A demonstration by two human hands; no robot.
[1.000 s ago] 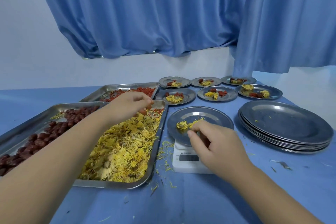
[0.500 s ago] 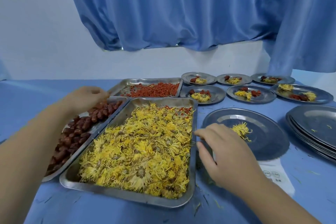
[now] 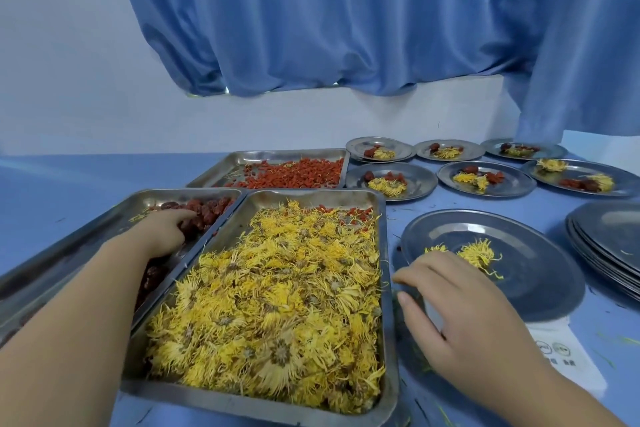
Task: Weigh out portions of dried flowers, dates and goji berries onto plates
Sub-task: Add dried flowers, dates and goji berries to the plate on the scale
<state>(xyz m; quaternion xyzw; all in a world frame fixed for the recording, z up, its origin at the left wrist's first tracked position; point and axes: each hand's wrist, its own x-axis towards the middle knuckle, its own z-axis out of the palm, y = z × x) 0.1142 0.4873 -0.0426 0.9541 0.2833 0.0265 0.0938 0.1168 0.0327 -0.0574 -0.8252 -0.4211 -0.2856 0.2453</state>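
Steel-on-scale for weighing: keeping the plate (image 3: 540, 274) at three o'clock atop the white scale (image 3: 561, 354), carrying only a tuft of dried flowers (image 3: 479, 253). Stretching the left hand (image 3: 162, 236) out to ten o'clock, curling fingers down onto the dates (image 3: 207, 208), seemingly gripping a few as the next ingredient. Holding the right hand (image 3: 460, 305) loose, straight-fingered and empty by the plate's nine o'clock rim.

The left hand (image 3: 166, 232) and right hand (image 3: 460, 308) are bare, as are both forearms.

A plain food-portioning room: steel trays (image 3: 311, 196) and plates (image 3: 540, 274) on a blue table (image 3: 69, 180), blue curtain (image 3: 346, 17) behind.
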